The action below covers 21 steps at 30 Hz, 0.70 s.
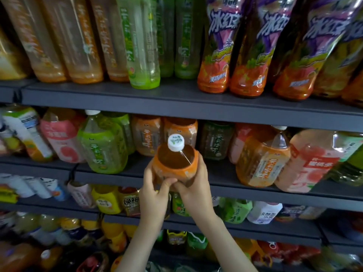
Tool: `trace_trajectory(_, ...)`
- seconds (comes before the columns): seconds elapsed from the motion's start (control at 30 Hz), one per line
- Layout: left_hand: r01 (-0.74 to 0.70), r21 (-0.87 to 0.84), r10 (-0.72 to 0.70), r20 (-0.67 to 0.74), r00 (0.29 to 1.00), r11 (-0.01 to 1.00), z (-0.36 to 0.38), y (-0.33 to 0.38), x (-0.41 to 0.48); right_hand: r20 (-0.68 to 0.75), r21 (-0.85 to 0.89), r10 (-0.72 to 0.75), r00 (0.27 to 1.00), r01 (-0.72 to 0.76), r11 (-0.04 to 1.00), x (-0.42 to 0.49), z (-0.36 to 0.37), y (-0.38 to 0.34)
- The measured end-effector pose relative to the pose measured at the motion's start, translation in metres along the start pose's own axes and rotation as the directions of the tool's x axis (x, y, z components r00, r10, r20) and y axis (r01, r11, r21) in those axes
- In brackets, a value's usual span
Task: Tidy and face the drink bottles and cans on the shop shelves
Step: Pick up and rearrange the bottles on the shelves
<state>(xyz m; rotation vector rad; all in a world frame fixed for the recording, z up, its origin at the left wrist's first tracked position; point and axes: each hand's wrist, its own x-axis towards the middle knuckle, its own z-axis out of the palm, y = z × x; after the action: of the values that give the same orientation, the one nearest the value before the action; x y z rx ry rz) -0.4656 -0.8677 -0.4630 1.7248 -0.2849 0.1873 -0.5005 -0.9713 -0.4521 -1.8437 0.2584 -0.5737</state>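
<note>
An orange-labelled tea bottle [175,163] with a white cap is held upright just in front of the second shelf [235,188], over a gap in the front row. My left hand [155,188] grips its lower left side and my right hand [194,183] grips its lower right side, thumbs meeting at the front. Two more orange tea bottles [146,137] stand behind it. To its left stands a green-labelled bottle [104,146]; to its right, another orange tea bottle [263,160]. The lower part of the held bottle is hidden by my hands.
The top shelf [176,103] carries tall orange, green and red-purple bottles [216,55]. A pink-labelled bottle [312,163] stands at the right of the second shelf. The lower shelves [255,226] hold several smaller bottles and cans, blurred at the bottom.
</note>
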Motion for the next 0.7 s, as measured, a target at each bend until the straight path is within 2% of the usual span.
trace_trajectory(0.13,0.009,0.066,-0.002,-0.091,0.996,0.998,-0.015,0.006,0.015,0.131,-0.107,0.035,0.991,-0.021,0.994,0.017,0.022,-0.012)
trace_trajectory(0.4,0.028,0.192,-0.007,-0.107,0.994,0.981,-0.016,0.011,0.052,-0.009,-0.267,0.069,0.998,-0.068,0.961,0.039,0.052,-0.019)
trace_trajectory(0.53,0.036,0.204,-0.007,-0.140,0.990,0.978,-0.014,0.007,0.056,-0.001,-0.282,0.089,0.996,-0.086,0.956,0.042,0.052,-0.023)
trace_trajectory(0.7,0.004,0.216,0.020,-0.110,0.994,0.976,-0.017,0.009,0.053,0.029,-0.263,0.093,0.995,-0.082,0.961,0.037,0.043,-0.023)
